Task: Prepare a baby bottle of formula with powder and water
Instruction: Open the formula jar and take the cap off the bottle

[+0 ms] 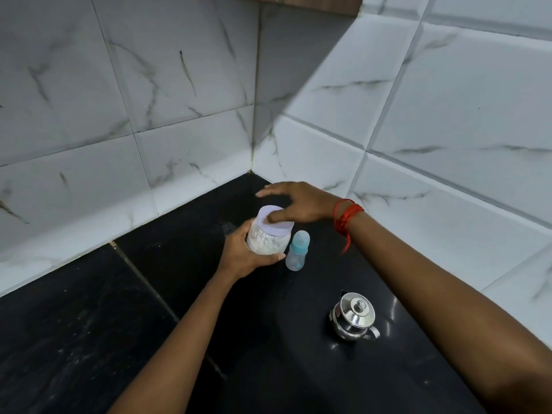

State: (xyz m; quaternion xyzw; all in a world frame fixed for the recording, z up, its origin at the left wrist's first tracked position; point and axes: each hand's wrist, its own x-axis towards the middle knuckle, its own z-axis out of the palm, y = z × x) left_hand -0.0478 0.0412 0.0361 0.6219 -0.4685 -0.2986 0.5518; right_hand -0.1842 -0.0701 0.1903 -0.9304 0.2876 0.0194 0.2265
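A clear jar of white powder (266, 241) with a pale purple lid (273, 224) stands on the black counter (185, 258) near the wall corner. My left hand (245, 252) wraps around the jar's side. My right hand (294, 204) hovers over the lid with fingers spread, the thumb touching the lid's top. A small baby bottle (296, 251) with a teal collar and clear cap stands just right of the jar, untouched. A steel kettle (354, 316) with a lid knob sits nearer me on the right.
White marble-pattern tiled walls (179, 115) meet in a corner behind the jar. A red thread is tied on my right wrist (346, 215). The counter has a seam (143, 279) running diagonally on the left.
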